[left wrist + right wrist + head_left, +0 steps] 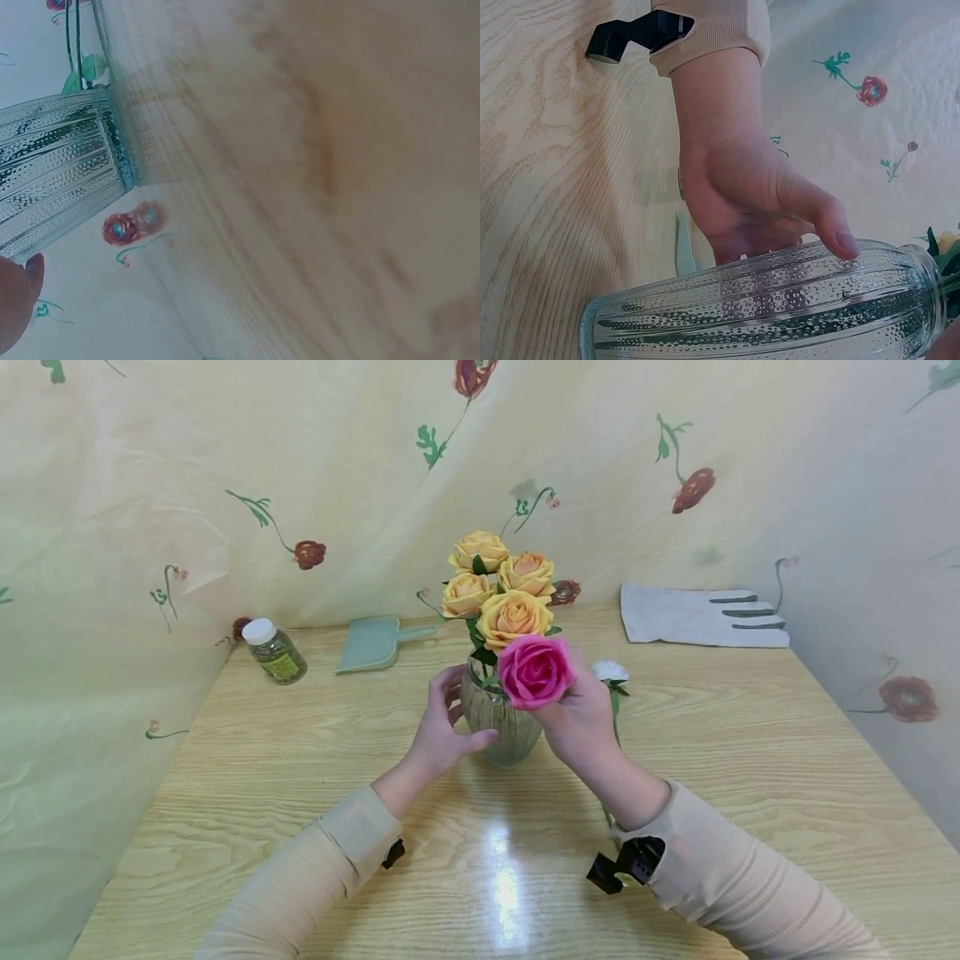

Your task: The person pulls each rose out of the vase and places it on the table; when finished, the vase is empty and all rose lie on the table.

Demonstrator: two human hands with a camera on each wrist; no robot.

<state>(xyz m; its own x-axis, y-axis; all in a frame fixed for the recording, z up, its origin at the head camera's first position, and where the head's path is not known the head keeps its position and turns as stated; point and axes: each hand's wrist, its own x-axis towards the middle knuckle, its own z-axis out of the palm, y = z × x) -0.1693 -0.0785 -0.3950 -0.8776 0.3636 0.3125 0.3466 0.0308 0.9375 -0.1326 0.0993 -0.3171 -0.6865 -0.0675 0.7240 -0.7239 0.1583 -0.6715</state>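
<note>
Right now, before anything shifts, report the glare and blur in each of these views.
Head view: a bright white glare streaks the tabletop in front of the vase; left wrist view: the tabletop is smeared and out of focus toward the right, while the vase's ribs look crisper; right wrist view: the vase's dimpled glass is fairly sharp, with small pale highlights.

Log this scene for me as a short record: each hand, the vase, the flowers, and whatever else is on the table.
Left hand: grips the side of the glass vase
Right hand: holds the pink rose near the vase's mouth; its fingers are partly hidden behind the bloom
Vase contents: four yellow roses; whether the pink stem is inside cannot be told
Loose flower: white flower, lying right of the vase
Back left: white-capped jar, pale green dustpan
Back right: white glove
</note>
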